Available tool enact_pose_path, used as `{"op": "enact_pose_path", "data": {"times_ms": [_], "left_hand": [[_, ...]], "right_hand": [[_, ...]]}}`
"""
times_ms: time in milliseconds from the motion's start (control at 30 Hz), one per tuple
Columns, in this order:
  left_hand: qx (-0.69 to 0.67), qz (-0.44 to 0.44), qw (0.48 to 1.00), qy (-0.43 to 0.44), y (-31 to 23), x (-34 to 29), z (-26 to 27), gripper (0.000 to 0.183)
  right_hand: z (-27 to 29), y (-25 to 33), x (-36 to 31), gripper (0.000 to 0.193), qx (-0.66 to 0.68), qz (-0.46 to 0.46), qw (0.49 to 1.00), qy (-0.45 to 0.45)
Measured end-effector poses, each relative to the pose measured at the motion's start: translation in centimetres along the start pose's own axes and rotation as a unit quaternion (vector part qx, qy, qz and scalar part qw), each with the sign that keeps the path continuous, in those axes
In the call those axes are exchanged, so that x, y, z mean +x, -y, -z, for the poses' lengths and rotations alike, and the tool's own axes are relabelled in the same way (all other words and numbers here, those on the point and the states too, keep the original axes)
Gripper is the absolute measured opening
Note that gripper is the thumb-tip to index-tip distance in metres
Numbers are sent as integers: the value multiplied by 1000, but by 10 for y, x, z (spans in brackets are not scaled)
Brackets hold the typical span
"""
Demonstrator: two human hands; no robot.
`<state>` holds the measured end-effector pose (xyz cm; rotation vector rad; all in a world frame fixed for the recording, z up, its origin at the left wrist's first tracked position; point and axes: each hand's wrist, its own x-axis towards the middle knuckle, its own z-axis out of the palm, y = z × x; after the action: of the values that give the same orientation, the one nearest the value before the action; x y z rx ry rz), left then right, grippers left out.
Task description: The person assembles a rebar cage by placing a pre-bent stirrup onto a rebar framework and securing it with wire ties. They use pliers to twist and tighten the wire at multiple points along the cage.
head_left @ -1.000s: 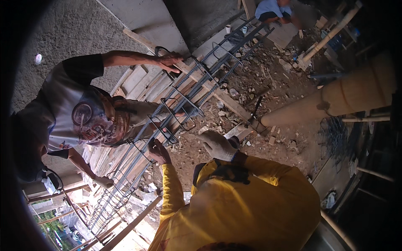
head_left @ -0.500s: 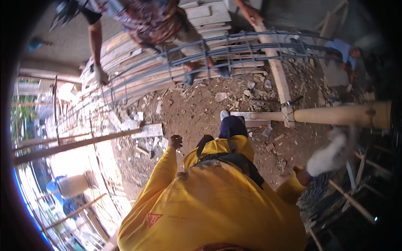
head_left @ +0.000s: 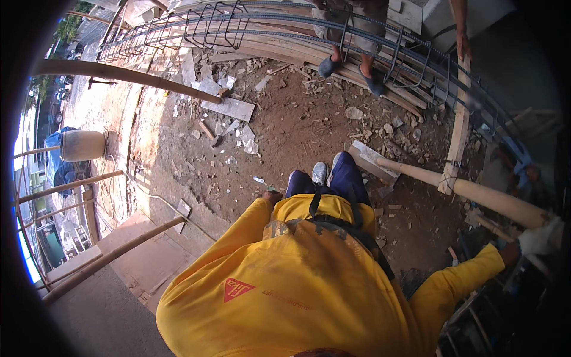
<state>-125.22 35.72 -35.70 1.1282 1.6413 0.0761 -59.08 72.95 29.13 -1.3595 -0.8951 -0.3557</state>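
My left hand (head_left: 273, 197), bare, hangs beside my hip at the end of a yellow sleeve. Its fingers are partly hidden and nothing shows in it. Out to the right, my right hand (head_left: 538, 238) in a pale glove reaches the thick end of a round wooden pole (head_left: 488, 198). The glove overlaps the pole's lower side; blur and shadow hide whether the fingers wrap round it. A wooden plank (head_left: 460, 131) crosses the pole and is tied to it. The pole's thin end meets a flat board (head_left: 373, 160) near my feet.
A long rebar cage (head_left: 273, 30) curves across the far side over stacked planks (head_left: 262, 50). A person in sandals (head_left: 351, 59) stands there, one hand (head_left: 463, 47) on the tied plank. Rubble (head_left: 398, 128) litters the dirt. More poles (head_left: 131, 77) and a barrel (head_left: 83, 146) are at left.
My view has swung and shifted, with the cage and pole now slanting down to the right. My right arm has stretched outward to the pole's thick end. My left hand sits closer to my hip.
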Motion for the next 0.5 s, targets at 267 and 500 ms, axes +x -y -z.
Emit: {"op": "enact_pose_path", "data": {"times_ms": [267,500], "left_hand": [[-218,162,961,51,-63,50,17,30],[-229,186,956,-2,-132,66,48,28]], "right_hand": [[-6,-13,6,52,66,-20,998,14],[-2,-28,13,69,-15,46,998,-39]]}}
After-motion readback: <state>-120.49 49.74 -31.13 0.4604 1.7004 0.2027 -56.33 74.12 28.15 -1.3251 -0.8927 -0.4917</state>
